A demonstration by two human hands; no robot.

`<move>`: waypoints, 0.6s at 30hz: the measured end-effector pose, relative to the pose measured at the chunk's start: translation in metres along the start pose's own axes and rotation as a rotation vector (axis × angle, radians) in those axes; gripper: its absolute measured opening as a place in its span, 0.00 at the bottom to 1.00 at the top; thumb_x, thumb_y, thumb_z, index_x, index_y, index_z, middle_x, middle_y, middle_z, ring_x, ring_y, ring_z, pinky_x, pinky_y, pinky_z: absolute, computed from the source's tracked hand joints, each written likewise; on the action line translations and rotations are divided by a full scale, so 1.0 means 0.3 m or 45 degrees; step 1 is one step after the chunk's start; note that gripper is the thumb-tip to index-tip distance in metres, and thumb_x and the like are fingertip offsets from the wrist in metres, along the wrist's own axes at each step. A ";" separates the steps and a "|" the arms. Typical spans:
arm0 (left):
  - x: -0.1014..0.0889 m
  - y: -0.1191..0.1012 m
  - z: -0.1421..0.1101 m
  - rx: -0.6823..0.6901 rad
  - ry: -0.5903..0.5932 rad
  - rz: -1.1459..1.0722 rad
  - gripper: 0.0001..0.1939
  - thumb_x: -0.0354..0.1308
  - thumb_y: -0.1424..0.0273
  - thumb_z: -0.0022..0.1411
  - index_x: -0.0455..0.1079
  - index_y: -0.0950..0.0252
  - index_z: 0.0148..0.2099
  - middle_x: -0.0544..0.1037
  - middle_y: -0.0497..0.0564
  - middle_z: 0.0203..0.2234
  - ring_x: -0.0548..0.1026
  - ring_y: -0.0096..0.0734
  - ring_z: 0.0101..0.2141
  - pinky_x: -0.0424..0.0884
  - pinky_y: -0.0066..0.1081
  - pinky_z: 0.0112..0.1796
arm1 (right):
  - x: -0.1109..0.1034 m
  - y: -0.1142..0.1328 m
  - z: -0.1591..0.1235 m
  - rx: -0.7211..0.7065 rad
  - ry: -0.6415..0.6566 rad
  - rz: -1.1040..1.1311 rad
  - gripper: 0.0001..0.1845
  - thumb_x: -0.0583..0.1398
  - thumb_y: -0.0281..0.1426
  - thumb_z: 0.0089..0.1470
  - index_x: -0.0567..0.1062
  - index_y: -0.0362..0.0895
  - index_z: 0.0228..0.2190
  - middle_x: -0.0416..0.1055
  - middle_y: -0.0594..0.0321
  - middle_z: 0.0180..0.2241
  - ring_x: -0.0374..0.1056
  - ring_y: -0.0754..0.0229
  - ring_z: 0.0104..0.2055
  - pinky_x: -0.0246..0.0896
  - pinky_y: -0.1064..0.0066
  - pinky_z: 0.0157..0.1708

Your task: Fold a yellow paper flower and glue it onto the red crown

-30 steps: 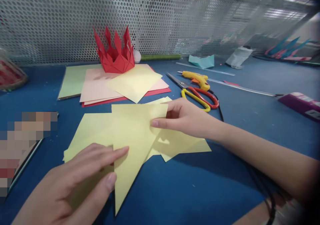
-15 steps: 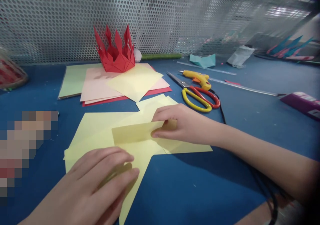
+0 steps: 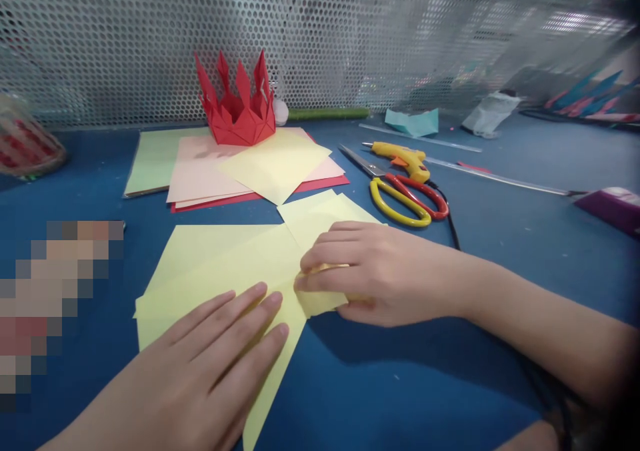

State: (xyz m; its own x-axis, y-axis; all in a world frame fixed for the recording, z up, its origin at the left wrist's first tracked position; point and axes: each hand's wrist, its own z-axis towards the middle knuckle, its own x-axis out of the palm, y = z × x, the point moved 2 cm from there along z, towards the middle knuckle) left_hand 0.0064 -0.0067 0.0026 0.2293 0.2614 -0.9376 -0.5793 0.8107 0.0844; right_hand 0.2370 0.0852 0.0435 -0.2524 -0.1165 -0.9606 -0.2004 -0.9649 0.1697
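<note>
Several pale yellow paper sheets (image 3: 215, 254) lie overlapping on the blue table in the middle of the head view. My left hand (image 3: 200, 371) rests flat on the front sheet, its fingers stretched out and slightly apart. Just right of it, my right hand (image 3: 375, 274) has its fingers curled over a bent piece of yellow paper (image 3: 320, 299). Part of that paper is hidden under the palm and fingers. Behind the sheets stands a red folded-paper crown (image 3: 240, 117), on a stack of coloured paper (image 3: 193, 181).
Scissors (image 3: 400, 201) with yellow and red handles lie beyond my right hand, touching or close to a yellow glue gun (image 3: 400, 157). Its black cord runs beneath my right forearm. A perforated metal panel (image 3: 150, 51) closes off the back. A purple object (image 3: 610, 207) lies right.
My right hand has turned over and come down, pressing the raised paper edge it was pinching. My left hand's fingers have flattened and spread onto the sheet.
</note>
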 end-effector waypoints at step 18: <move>-0.031 -0.002 0.030 -0.331 -0.037 -0.273 0.19 0.46 0.79 0.67 0.68 0.57 0.55 0.66 0.51 0.61 0.62 0.34 0.63 0.61 0.32 0.60 | 0.012 -0.009 0.015 0.686 0.016 0.505 0.04 0.65 0.29 0.57 0.75 0.42 0.34 0.71 0.62 0.35 0.66 0.62 0.34 0.60 0.73 0.33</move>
State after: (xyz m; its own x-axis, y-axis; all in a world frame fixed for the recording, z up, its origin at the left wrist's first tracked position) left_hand 0.0116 -0.0049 0.0142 0.3875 0.1176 -0.9143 -0.6949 0.6890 -0.2060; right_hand 0.2323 0.0884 0.0406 -0.3943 -0.4441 -0.8046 -0.5404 -0.5961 0.5938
